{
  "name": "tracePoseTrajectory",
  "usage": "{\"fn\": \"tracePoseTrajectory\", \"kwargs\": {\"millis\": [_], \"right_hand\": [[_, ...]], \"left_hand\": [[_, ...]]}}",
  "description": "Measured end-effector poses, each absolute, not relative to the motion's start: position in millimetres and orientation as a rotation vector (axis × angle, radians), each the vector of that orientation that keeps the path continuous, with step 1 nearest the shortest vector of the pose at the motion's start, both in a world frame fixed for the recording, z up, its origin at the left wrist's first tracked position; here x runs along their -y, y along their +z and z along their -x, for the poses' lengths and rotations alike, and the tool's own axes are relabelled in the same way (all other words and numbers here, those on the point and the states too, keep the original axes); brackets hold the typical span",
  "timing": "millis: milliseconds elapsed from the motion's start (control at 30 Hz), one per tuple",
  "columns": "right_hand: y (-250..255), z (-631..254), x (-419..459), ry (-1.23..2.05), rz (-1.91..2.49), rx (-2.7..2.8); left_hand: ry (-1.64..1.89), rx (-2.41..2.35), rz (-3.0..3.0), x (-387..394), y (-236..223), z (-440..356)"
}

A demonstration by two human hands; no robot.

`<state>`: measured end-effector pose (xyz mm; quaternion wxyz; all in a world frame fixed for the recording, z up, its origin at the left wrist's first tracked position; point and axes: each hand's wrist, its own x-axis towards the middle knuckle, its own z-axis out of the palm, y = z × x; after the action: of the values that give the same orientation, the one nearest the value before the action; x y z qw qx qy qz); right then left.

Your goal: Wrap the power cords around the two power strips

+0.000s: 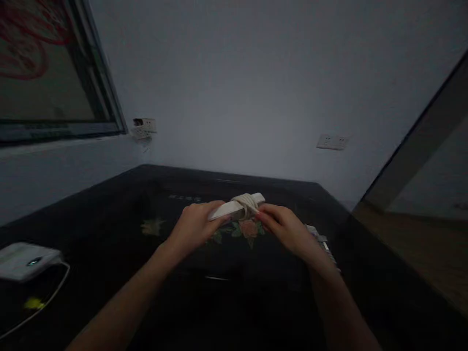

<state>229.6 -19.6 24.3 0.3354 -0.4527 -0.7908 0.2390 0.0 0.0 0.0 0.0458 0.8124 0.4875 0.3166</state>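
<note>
A white rectangular bar (224,210) is held up over the dark tabletop, tilted with its right end higher. Several turns of pale cord (245,201) are wrapped around it near that end. My left hand (199,219) grips the bar's left end between thumb and fingers. At the wrapped part, my right hand (280,222) pinches the cord with thumb and forefinger. Dim light hides the exact kind of bar. Behind the hands, a printed rose (248,228) shows on the table surface.
The black table (226,317) reaches the wall. At left lies a white box (27,261) with a white cable (60,282) and a small yellow item (34,303). A silvery object (325,243) lies partly behind my right forearm. Wall sockets (332,142) are mounted above the table.
</note>
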Motion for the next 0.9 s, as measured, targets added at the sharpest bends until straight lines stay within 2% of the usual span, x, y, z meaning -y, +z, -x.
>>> {"fn": "tracePoseTrajectory", "kwargs": {"millis": [200,533,700,900], "right_hand": [[17,-221,19,0.478,1.263,1.975],[5,-211,16,-0.257,1.66,1.97],[6,-207,19,-0.345,1.728,2.032],[8,-194,22,-0.296,1.684,1.976]], "left_hand": [[1.042,-1.49,-2.413,-4,1,0],[0.79,-1.448,-2.302,-4,4,-3],[0.73,-1.517,-2.352,-5,2,-4],[0.983,-1.594,-2.371,-4,2,1]]}}
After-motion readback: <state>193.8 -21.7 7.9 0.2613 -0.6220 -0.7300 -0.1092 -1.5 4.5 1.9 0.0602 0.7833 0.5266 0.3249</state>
